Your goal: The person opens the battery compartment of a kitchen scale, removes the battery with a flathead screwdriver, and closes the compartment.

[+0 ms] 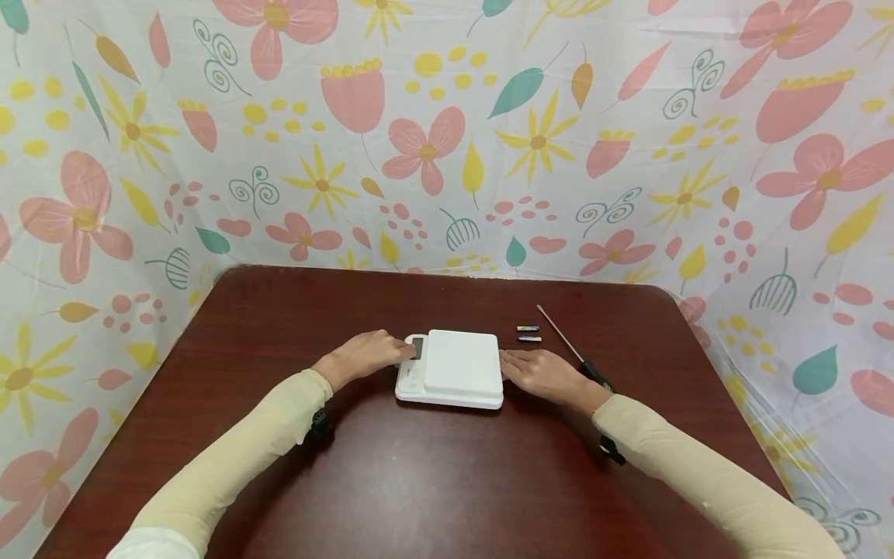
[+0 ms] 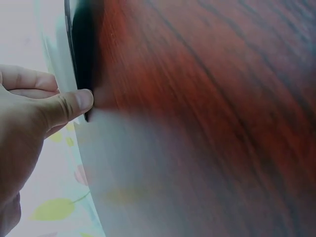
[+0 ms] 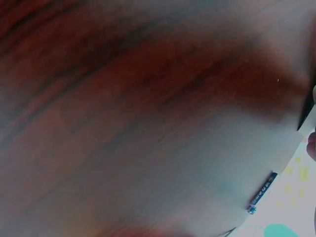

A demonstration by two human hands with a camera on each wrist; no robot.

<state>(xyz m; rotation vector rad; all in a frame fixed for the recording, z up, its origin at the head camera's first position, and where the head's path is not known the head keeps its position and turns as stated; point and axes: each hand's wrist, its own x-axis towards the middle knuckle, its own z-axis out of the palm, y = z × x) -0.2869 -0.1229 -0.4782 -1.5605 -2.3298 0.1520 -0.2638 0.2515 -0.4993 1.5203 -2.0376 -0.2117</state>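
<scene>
A white kitchen scale (image 1: 463, 363) lies flat on the table, its small grey display (image 1: 417, 348) on the left side. My left hand (image 1: 366, 357) grips the scale's left end beside the display. In the left wrist view the thumb (image 2: 85, 99) presses the scale's edge while the other fingers go behind it. At the opposite end, my right hand (image 1: 541, 373) holds the right edge. Only fingertips (image 3: 311, 146) of that hand enter the right wrist view, beside the scale's dark edge.
Two small batteries, the upper battery (image 1: 528, 328) and the lower battery (image 1: 529, 338), lie behind the right hand. A screwdriver (image 1: 563, 335) with a black handle slants to their right. The brown table (image 1: 391, 481) meets a flowered cloth (image 1: 426, 155) at the back.
</scene>
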